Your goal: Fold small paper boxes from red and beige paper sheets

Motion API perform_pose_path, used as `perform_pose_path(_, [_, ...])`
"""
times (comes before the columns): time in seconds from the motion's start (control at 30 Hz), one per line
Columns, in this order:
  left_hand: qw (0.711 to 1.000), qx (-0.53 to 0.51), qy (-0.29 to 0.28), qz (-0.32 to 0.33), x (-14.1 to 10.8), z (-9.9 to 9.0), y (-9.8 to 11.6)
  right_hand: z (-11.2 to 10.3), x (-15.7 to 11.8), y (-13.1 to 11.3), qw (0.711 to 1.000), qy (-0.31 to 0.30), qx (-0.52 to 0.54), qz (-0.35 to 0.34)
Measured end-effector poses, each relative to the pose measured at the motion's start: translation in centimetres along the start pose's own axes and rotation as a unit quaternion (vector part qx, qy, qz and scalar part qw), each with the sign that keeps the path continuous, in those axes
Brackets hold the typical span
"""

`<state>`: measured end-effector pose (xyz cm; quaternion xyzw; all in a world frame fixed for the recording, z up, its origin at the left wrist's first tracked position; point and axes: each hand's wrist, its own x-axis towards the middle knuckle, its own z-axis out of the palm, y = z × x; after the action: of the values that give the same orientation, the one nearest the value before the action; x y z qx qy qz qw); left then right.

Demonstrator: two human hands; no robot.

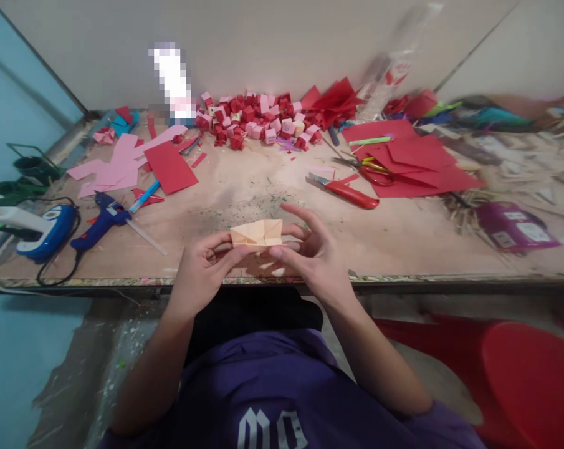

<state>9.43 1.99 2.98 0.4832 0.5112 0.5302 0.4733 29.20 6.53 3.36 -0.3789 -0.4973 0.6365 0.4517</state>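
Observation:
A small folded piece of pale orange paper (257,233) is held up above the table's front edge, its creases showing. My left hand (205,267) pinches its left end between thumb and fingers. At the right end, my right hand (315,252) grips it with the thumb along the lower edge, while the index finger sticks out away from the paper. Behind the hands, green specks lie scattered on the wooden tabletop (244,181). A red-handled cutter (349,192) lies beyond my right hand.
Many small red and pink paper cubes (263,118) are heaped at the back. Red paper sheets (431,162) and scissors (375,171) lie right, pink paper (118,162) left. A blue glue gun (99,221) and a power socket (48,231) stand at left; a purple packet (515,226) lies right.

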Motion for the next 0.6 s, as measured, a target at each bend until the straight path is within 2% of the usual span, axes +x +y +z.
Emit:
perform_pose_path(0.1, [1.000,0.009,0.005,0.000,-0.18,0.00,0.12,-0.16,0.19,0.05,0.998,-0.050,-0.023,0.018])
perform_pose_path(0.17, [1.000,0.009,-0.001,-0.001,-0.29,-0.01,0.11,-0.17,0.11,0.06,0.996,-0.063,-0.057,0.012])
perform_pose_path(0.33, [1.000,0.008,-0.010,-0.008,-0.42,-0.03,0.01,0.08,-0.29,-0.19,0.993,-0.031,-0.117,-0.019])
perform_pose_path(0.6, [0.999,0.030,-0.030,-0.026,-0.32,-0.06,0.19,-0.04,-0.27,0.01,0.989,-0.017,-0.142,-0.032])
